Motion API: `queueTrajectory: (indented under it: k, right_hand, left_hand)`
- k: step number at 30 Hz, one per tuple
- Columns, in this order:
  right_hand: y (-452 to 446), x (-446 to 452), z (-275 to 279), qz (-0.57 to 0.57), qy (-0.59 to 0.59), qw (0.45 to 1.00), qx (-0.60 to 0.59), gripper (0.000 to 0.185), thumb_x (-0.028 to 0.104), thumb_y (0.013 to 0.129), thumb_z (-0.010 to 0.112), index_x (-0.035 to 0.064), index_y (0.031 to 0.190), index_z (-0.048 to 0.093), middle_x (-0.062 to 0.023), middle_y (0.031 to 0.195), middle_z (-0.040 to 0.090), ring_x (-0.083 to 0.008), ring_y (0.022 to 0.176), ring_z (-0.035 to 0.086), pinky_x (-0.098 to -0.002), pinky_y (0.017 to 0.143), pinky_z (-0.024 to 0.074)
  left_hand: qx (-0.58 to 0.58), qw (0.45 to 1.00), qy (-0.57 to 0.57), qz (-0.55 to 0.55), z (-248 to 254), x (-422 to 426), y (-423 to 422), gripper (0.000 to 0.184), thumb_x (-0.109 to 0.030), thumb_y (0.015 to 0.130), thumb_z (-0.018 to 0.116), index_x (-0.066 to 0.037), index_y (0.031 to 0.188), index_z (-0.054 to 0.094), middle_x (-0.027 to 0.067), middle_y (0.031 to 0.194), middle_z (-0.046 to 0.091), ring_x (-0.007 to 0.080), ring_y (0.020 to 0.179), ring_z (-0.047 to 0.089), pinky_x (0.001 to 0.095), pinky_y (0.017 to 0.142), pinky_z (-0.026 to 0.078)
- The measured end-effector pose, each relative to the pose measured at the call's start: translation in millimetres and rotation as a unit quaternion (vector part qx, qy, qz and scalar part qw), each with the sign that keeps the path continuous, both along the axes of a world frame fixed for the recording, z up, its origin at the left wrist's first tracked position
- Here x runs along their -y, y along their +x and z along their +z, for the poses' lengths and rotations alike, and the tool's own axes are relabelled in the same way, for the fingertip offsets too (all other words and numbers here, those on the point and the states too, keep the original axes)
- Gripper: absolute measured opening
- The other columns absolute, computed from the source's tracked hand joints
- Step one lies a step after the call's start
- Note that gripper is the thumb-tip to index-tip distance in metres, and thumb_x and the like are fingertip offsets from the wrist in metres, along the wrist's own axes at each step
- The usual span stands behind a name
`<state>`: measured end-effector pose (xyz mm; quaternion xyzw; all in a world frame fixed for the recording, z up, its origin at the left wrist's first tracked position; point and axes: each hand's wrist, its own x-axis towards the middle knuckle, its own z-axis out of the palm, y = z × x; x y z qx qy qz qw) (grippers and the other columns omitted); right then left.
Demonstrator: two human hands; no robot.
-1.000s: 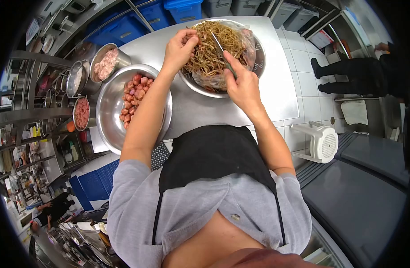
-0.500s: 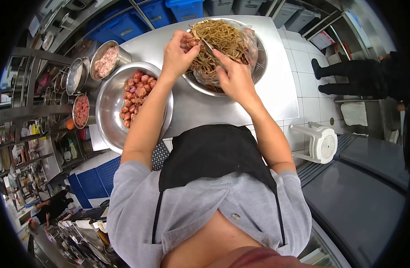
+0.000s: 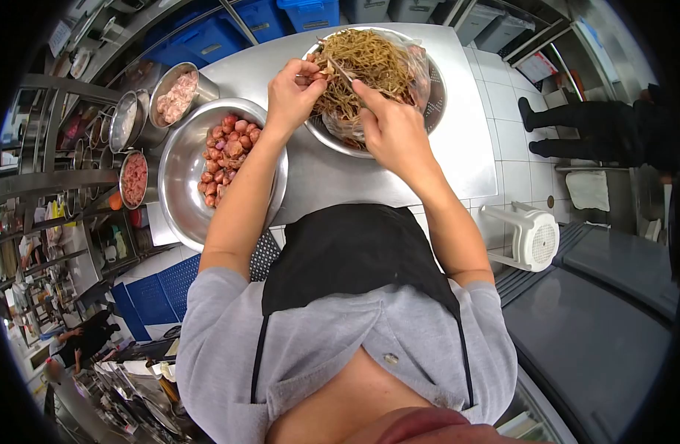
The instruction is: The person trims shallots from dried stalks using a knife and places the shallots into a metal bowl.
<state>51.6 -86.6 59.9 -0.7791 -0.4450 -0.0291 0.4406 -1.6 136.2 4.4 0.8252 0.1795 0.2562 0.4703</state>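
My left hand (image 3: pixel 292 96) is closed, its fingertips pinching a small reddish shallot that the fingers partly cover. My right hand (image 3: pixel 395 133) grips a small knife (image 3: pixel 342 72), whose blade points toward the left fingertips; its handle is mostly hidden in the palm. Both hands are over the near side of a metal colander (image 3: pixel 437 92). Inside it, a clear plastic bag (image 3: pixel 421 70) holds a heap of dry, straw-like stalks (image 3: pixel 373 55). Left of my left forearm, peeled-looking reddish shallots (image 3: pixel 225 155) lie in a large steel bowl (image 3: pixel 178 181).
Colander and bowl stand on a steel table (image 3: pixel 332 185). Metal pots of pale meat (image 3: pixel 178 96) and ground meat (image 3: pixel 135 180) are at the left. A white stool (image 3: pixel 536 238) stands at the right, and a person in dark trousers (image 3: pixel 584 122) is beyond. Blue bins (image 3: pixel 310 13) line the far side.
Both hands have shifted slightly, with the left fingertips and the knife blade still close together. The shallot in my left hand is less visible now.
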Motion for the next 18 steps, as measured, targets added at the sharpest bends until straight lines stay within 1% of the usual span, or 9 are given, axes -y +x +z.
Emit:
queueTrajectory:
  k: [3,4,6,7,9,11,13,15,18]
  right_hand:
    - [19,-7,-23,-0.037,-0.070,0.997,0.010,0.045,0.003,0.091,0.060,-0.0003,0.135,0.067,-0.0340,0.084,0.072,-0.0502,0.077,0.073,-0.0581,0.078,0.0590]
    - [20,-2,-22,-0.076,-0.127,0.989,0.013,0.045,0.004,0.091,0.060,-0.0006,0.135,0.066,-0.0342,0.082,0.071,-0.0501,0.077,0.073,-0.0580,0.077,0.0594]
    - [14,7,-19,-0.081,-0.141,0.986,0.035,0.045,0.004,0.091,0.060,-0.0008,0.136,0.066,-0.0337,0.081,0.071,-0.0498,0.077,0.073,-0.0581,0.076,0.0595]
    - [8,14,-16,-0.086,-0.147,0.984,0.045,0.045,0.005,0.092,0.059,-0.0008,0.136,0.065,-0.0335,0.080,0.071,-0.0496,0.077,0.073,-0.0582,0.075,0.0596]
    - [-3,26,2,-0.084,-0.136,0.986,0.054,0.047,0.004,0.090,0.061,-0.0007,0.136,0.065,-0.0326,0.081,0.072,-0.0475,0.075,0.074,-0.0568,0.072,0.0600]
    - [-13,36,23,-0.088,-0.148,0.985,0.029,0.048,0.003,0.089,0.062,-0.0007,0.137,0.065,-0.0321,0.082,0.072,-0.0466,0.075,0.074,-0.0557,0.072,0.0602]
    - [-21,36,26,-0.060,-0.094,0.994,0.021,0.049,0.003,0.089,0.063,-0.0008,0.137,0.065,-0.0315,0.084,0.072,-0.0462,0.077,0.074,-0.0550,0.073,0.0602]
    - [-25,30,22,-0.037,-0.067,0.997,0.016,0.050,0.002,0.088,0.063,-0.0009,0.138,0.065,-0.0306,0.086,0.073,-0.0460,0.078,0.074,-0.0543,0.074,0.0602]
    - [-17,11,-5,-0.021,-0.079,0.997,0.004,0.050,0.003,0.089,0.064,-0.0008,0.138,0.064,-0.0295,0.086,0.073,-0.0466,0.078,0.074,-0.0537,0.075,0.0603]
  left_hand:
    - [0.051,0.996,-0.067,-0.020,-7,-2,1,0.028,-0.008,0.089,0.078,0.001,0.114,0.069,0.0095,0.102,0.078,0.0152,0.090,0.074,0.0297,0.082,0.062]
    - [0.059,0.996,-0.070,-0.018,-7,-4,3,0.027,-0.008,0.090,0.078,0.001,0.114,0.070,0.0095,0.103,0.078,0.0147,0.090,0.074,0.0292,0.080,0.062]
    - [0.070,0.994,-0.081,-0.008,-10,-6,1,0.026,-0.008,0.090,0.078,0.000,0.114,0.072,0.0096,0.105,0.078,0.0136,0.090,0.074,0.0283,0.076,0.062]
    - [0.064,0.997,-0.052,-0.002,-13,-6,0,0.027,-0.008,0.090,0.078,0.000,0.115,0.073,0.0095,0.106,0.078,0.0130,0.090,0.073,0.0276,0.074,0.062]
    - [0.058,0.998,0.009,0.006,-15,-9,3,0.029,-0.009,0.090,0.079,0.000,0.117,0.074,0.0094,0.107,0.078,0.0118,0.091,0.073,0.0263,0.069,0.061]
    - [0.031,0.999,-0.022,0.010,-12,-9,2,0.031,-0.010,0.090,0.079,-0.001,0.119,0.075,0.0086,0.106,0.078,0.0116,0.091,0.073,0.0261,0.069,0.061]
    - [0.013,0.998,-0.057,0.007,-4,-5,0,0.031,-0.010,0.090,0.080,-0.001,0.119,0.075,0.0083,0.106,0.078,0.0115,0.092,0.073,0.0263,0.071,0.061]
    - [0.006,0.995,-0.098,0.001,4,0,-3,0.031,-0.008,0.089,0.080,0.000,0.119,0.075,0.0083,0.105,0.079,0.0117,0.092,0.073,0.0268,0.072,0.061]
    - [0.053,0.996,-0.068,0.001,-13,0,-5,0.032,-0.006,0.089,0.081,0.003,0.118,0.073,0.0091,0.104,0.079,0.0115,0.091,0.073,0.0263,0.071,0.061]
